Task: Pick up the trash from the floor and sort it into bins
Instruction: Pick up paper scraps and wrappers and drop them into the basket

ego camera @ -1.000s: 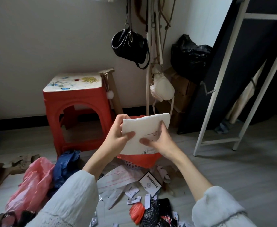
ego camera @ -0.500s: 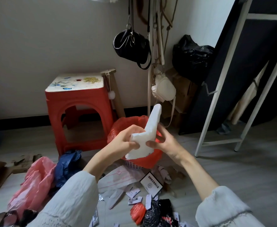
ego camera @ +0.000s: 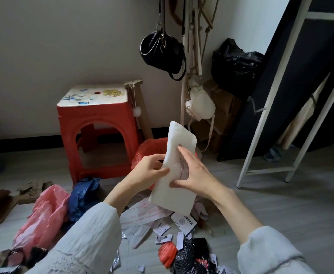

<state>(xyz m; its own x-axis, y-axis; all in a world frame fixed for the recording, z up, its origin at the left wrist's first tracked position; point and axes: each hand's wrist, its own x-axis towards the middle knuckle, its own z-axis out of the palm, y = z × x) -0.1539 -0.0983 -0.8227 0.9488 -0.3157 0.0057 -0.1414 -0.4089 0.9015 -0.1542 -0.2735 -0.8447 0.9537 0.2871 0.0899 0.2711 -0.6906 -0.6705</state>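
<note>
Now we see the white padded envelope (ego camera: pixel 174 173) folded lengthwise and upright, no longer flat, above the red-lined bin (ego camera: pixel 142 153). Left hand (ego camera: pixel 150 171) pinches it; right hand (ego camera: pixel 193 175) grips it with thumb and straighter fingers. The envelope hides most of the bin.

We see trash strewn across the floor (ego camera: pixel 280 204) in front of a stool and a bin by the wall.

Between our left hand (ego camera: pixel 149 170) and right hand (ego camera: pixel 191 175) we hold a padded envelope (ego camera: pixel 175 173) upright, in front of the lined bin (ego camera: pixel 148 151). The stool (ego camera: pixel 97 133) stands left of the bin, against the wall. Behind the bin two handbags (ego camera: pixel 162 52) hang above boxes (ego camera: pixel 221 115), with a full sack (ego camera: pixel 235 66) on them. A rack (ego camera: pixel 264 107) stands at right. Crumpled bags (ego camera: pixel 49 210) lie at left; paper scraps (ego camera: pixel 162 230) lie below our hands.
</note>
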